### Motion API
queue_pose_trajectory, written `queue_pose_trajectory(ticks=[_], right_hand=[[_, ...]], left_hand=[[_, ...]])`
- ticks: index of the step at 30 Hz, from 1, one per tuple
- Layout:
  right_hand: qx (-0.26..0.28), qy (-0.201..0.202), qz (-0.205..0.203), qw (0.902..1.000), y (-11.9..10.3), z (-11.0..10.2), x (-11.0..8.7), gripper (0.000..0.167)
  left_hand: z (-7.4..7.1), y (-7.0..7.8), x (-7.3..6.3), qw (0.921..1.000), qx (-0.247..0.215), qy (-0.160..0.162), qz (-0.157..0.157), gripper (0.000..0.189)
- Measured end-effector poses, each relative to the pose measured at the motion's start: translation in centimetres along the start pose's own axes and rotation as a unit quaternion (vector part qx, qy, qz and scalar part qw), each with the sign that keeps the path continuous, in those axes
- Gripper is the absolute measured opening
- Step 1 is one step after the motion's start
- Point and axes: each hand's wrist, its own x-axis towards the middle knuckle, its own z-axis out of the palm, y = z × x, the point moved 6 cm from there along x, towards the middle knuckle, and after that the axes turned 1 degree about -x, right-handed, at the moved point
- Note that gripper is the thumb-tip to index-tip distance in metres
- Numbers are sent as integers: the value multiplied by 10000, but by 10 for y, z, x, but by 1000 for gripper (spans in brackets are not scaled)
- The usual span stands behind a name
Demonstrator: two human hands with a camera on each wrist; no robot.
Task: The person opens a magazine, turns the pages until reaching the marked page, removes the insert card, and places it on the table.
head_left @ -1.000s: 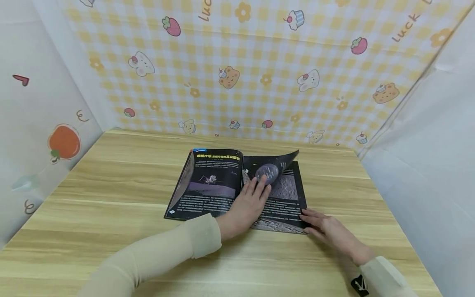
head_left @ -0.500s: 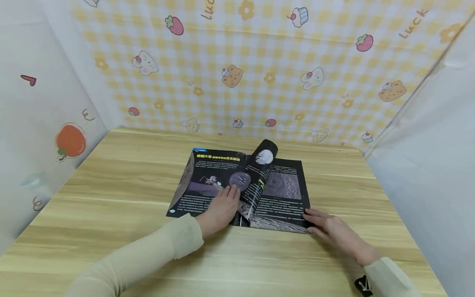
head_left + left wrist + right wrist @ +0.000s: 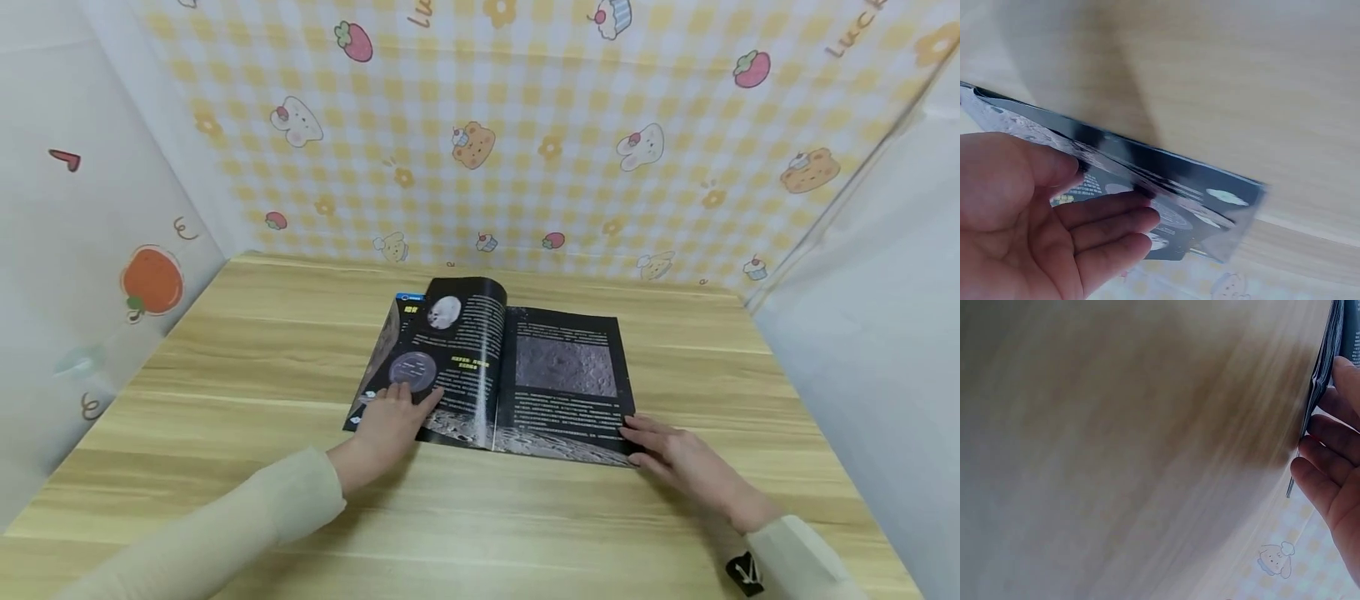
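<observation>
An open magazine (image 3: 566,362) with dark moon pages lies on the wooden table. Its turned leaf (image 3: 468,367) bows up near the spine and covers most of the left page. On that leaf's lower left part rests my left hand (image 3: 390,429), fingers extended. In the left wrist view, the left hand (image 3: 1054,219) has its fingertips against the page and its thumb apart from the fingers. My right hand (image 3: 686,462) touches the magazine's lower right edge with relaxed fingers. The right wrist view shows the right hand (image 3: 1338,456) at the edge of the page stack.
The wooden table (image 3: 525,533) stretches around the magazine. Behind it hangs a yellow checked cloth (image 3: 525,183) with cartoon prints. White sheets enclose both sides. A black tag (image 3: 744,573) lies by the right sleeve.
My left hand has swept leftward and brought the leaf over from the right side onto the left page. The right hand stays at the magazine's right edge.
</observation>
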Motion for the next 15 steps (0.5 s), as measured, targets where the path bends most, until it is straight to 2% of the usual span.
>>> queue_pose_trajectory(ticks=[3, 7, 10, 13, 15], right_hand=[[5, -1, 6, 10000, 0, 0, 0, 32], [-18, 52, -23, 10000, 0, -1, 1, 32], [36, 11, 36, 10000, 1, -1, 2, 36], [95, -96, 141, 9998, 2, 0, 1, 42], [110, -165, 185, 9996, 2, 1, 2, 45]], left_hand=[[0, -4, -7, 9995, -253, -34, 159, 52], [-3, -1, -9, 9957, -740, 276, 483, 33], [-2, 2, -8, 9934, -947, 370, 540, 22], [0, 4, -7, 9954, -815, 256, 442, 38], [1, 6, -6, 9974, -553, 180, 433, 53]])
